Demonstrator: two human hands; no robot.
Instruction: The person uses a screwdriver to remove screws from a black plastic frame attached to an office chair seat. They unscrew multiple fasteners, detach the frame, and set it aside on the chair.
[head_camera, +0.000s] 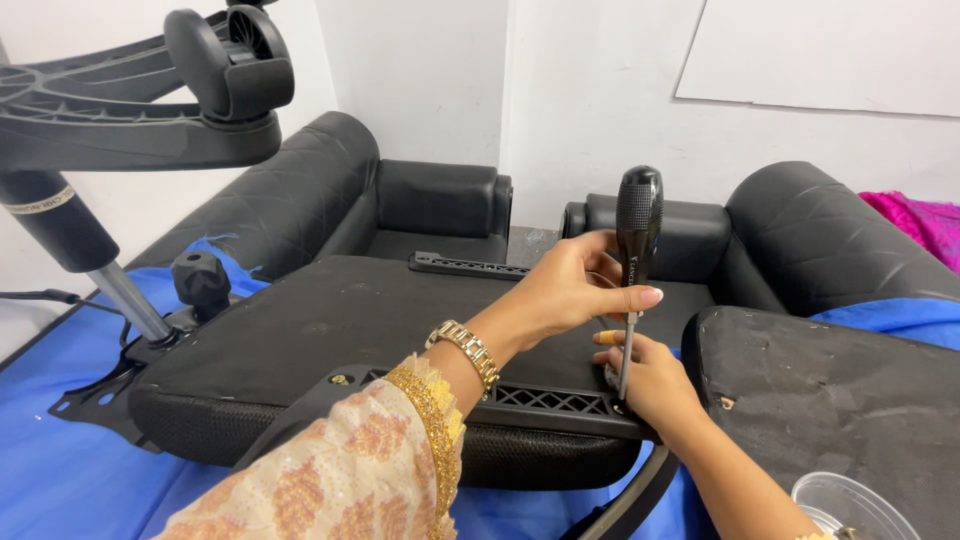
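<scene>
A black-handled screwdriver (635, 255) stands upright, its tip down on the black armrest bracket (545, 400) bolted along the near edge of an upturned office chair seat (350, 320). The left hand (570, 290), reaching across in a patterned sleeve with a gold watch (465, 350), clasps the handle partway down. Just below it the right hand (650, 375) pinches the metal shaft close to the tip, fingers closed around it, resting on the bracket. Left of the grip a chair base with caster (230, 60) and gas cylinder (70, 235) sticks up. Right of it lies another seat pad (830, 400) with a clear plastic cup (845, 505); beyond, two black armchairs (430, 205).
</scene>
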